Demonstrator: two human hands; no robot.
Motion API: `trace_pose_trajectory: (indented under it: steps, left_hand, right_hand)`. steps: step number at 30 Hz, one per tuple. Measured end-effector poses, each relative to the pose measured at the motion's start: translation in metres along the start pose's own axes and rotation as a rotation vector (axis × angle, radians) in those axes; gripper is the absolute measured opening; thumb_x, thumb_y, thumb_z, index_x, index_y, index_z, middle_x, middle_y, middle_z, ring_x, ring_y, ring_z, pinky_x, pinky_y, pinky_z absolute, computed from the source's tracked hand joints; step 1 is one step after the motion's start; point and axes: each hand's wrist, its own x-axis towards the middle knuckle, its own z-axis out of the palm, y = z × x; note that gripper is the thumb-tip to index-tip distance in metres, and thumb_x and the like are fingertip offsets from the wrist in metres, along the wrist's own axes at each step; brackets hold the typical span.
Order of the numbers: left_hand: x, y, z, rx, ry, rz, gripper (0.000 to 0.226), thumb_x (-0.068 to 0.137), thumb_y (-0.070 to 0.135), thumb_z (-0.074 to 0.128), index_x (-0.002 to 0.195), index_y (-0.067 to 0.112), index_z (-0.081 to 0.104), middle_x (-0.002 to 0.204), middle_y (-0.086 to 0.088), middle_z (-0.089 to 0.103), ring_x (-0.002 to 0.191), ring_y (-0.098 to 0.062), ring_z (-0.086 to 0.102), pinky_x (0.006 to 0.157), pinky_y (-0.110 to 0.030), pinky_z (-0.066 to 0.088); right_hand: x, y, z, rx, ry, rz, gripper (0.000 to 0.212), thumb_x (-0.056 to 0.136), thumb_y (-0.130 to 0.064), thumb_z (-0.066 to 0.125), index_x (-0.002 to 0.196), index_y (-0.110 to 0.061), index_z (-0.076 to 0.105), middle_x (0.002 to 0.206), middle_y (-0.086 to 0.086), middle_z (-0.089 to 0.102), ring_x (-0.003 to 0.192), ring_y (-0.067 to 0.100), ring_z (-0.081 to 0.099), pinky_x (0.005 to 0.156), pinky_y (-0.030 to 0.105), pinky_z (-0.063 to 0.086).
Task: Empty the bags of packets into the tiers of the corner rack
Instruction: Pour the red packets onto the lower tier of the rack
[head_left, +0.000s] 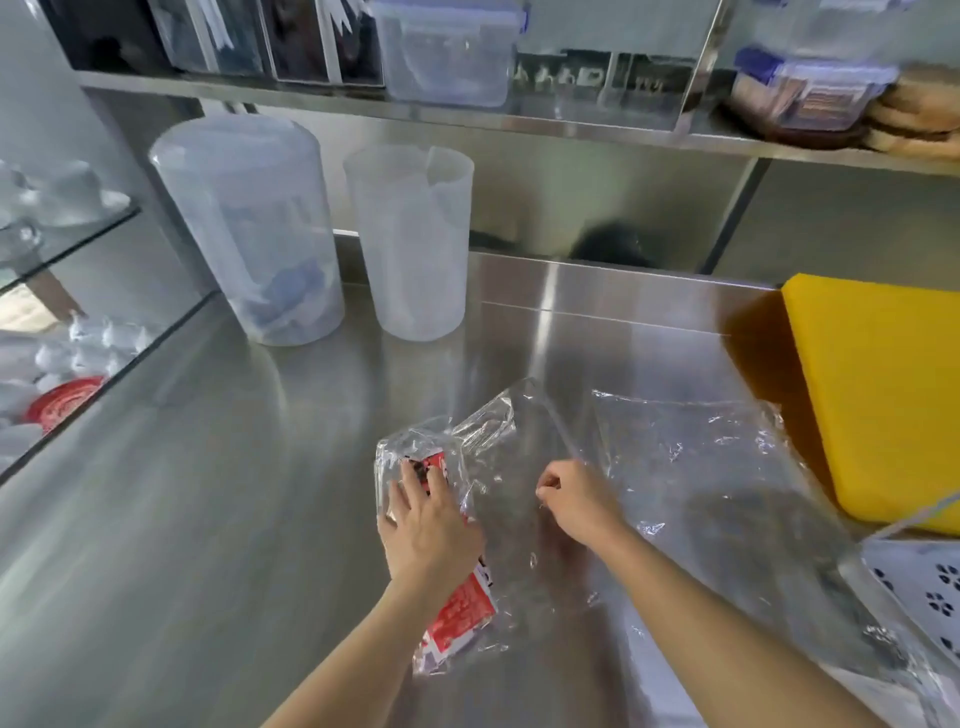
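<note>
A clear plastic bag (498, 441) lies crumpled on the steel counter, with red-and-white packets (460, 613) inside it. My left hand (426, 525) rests flat on the packets through the plastic, fingers spread. My right hand (576, 499) pinches the bag's film just to the right. A second, flattened clear bag (701, 457) lies further right. The corner rack (67, 249) with glass tiers stands at the far left; white packets and a red one (62, 400) lie on its lower tier.
Two tall translucent plastic jugs (249, 228) (410, 244) stand at the back of the steel counter (208, 493). A yellow cutting board (883, 395) lies at the right, a perforated white tray (924, 587) at the lower right. A steel shelf (467, 119) with lidded boxes runs overhead.
</note>
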Motion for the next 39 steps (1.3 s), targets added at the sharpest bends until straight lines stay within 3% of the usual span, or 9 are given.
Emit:
trace_pose_trajectory:
  steps: [6,11,16,20,24,30,32,35,39]
  left_hand:
    - [0.000,-0.026,-0.030,-0.400,0.004,-0.043,0.052,0.077,0.021,0.062,0.119,0.017,0.032,0.112,-0.003,0.049,0.103,-0.030,0.055,0.088,-0.046,0.049]
    - [0.007,-0.062,-0.052,-0.848,0.016,-0.310,0.046,0.079,0.007,0.066,0.110,0.014,0.034,0.100,-0.012,0.058,0.085,-0.029,0.061,0.078,-0.040,0.052]
    - [0.006,-0.092,-0.072,-1.157,-0.074,-0.498,0.020,0.082,-0.015,0.043,0.073,0.000,0.052,0.037,-0.004,0.052,0.027,-0.011,0.045,0.032,-0.011,0.035]
    - [0.007,-0.103,-0.073,-0.889,0.171,-0.558,0.028,0.070,0.000,0.049,0.097,-0.006,0.055,0.081,-0.022,0.059,0.070,-0.029,0.063,0.064,-0.041,0.054]
    - [-0.005,-0.089,-0.079,-0.614,0.431,-0.420,0.053,0.084,0.010,0.057,0.132,0.000,0.038,0.134,-0.022,0.044,0.125,-0.037,0.041,0.108,-0.047,0.031]
    - [-0.054,-0.027,-0.060,-0.365,0.049,0.237,0.132,0.052,0.073,0.064,0.148,0.017,-0.007,0.157,-0.003,0.011,0.145,-0.022,0.010,0.118,-0.047,0.014]
    - [-0.068,-0.009,-0.030,-0.071,0.192,0.281,0.141,0.053,0.068,0.070,0.142,0.014,-0.025,0.158,-0.008,-0.004,0.145,-0.023,-0.011,0.118,-0.047,-0.003]
    - [-0.056,-0.010,-0.002,0.048,0.391,0.241,0.139,0.047,0.046,0.083,0.147,0.009,-0.007,0.153,-0.025,0.015,0.142,-0.038,0.009,0.112,-0.057,-0.001]
    - [-0.043,-0.013,-0.021,-0.140,0.448,0.181,0.088,0.063,-0.009,0.065,0.141,0.003,0.025,0.129,-0.025,0.056,0.112,-0.044,0.058,0.083,-0.051,0.051]
  right_hand:
    - [-0.005,-0.014,-0.016,0.036,0.052,-0.076,0.012,0.085,-0.016,0.056,0.073,-0.019,0.059,0.073,-0.001,0.061,0.074,0.020,0.056,0.067,0.028,0.041]
    - [-0.010,-0.028,-0.028,0.070,0.094,-0.161,0.020,0.085,-0.016,0.054,0.066,-0.022,0.057,0.068,-0.002,0.060,0.072,0.021,0.059,0.072,0.034,0.049]
    - [-0.011,-0.044,-0.048,0.181,0.226,-0.219,0.014,0.087,-0.012,0.054,0.077,-0.011,0.064,0.063,-0.004,0.058,0.064,0.020,0.058,0.068,0.034,0.049]
    - [-0.012,-0.056,-0.064,0.265,0.272,-0.258,0.017,0.086,-0.012,0.056,0.072,-0.018,0.062,0.056,-0.009,0.057,0.049,0.004,0.055,0.057,0.024,0.046]
    - [-0.018,-0.077,-0.071,0.332,0.268,-0.282,0.013,0.084,-0.013,0.058,0.073,-0.011,0.064,0.055,-0.005,0.058,0.037,0.001,0.049,0.044,0.017,0.040]
    - [-0.031,-0.122,-0.078,0.436,0.221,-0.337,0.016,0.085,-0.009,0.055,0.071,-0.014,0.057,0.058,0.004,0.059,0.027,0.004,0.047,0.031,0.018,0.038]
    - [-0.037,-0.138,-0.078,0.477,0.213,-0.346,0.017,0.084,-0.007,0.055,0.068,-0.014,0.056,0.057,0.005,0.057,0.026,0.006,0.047,0.031,0.019,0.039]
    - [-0.048,-0.154,-0.078,0.516,0.202,-0.381,0.012,0.083,-0.007,0.056,0.072,-0.009,0.056,0.062,0.007,0.057,0.026,0.009,0.048,0.030,0.017,0.035]
    - [-0.063,-0.160,-0.081,0.482,0.187,-0.461,0.008,0.083,-0.011,0.058,0.077,-0.006,0.059,0.063,0.007,0.058,0.031,0.006,0.049,0.033,0.016,0.037]
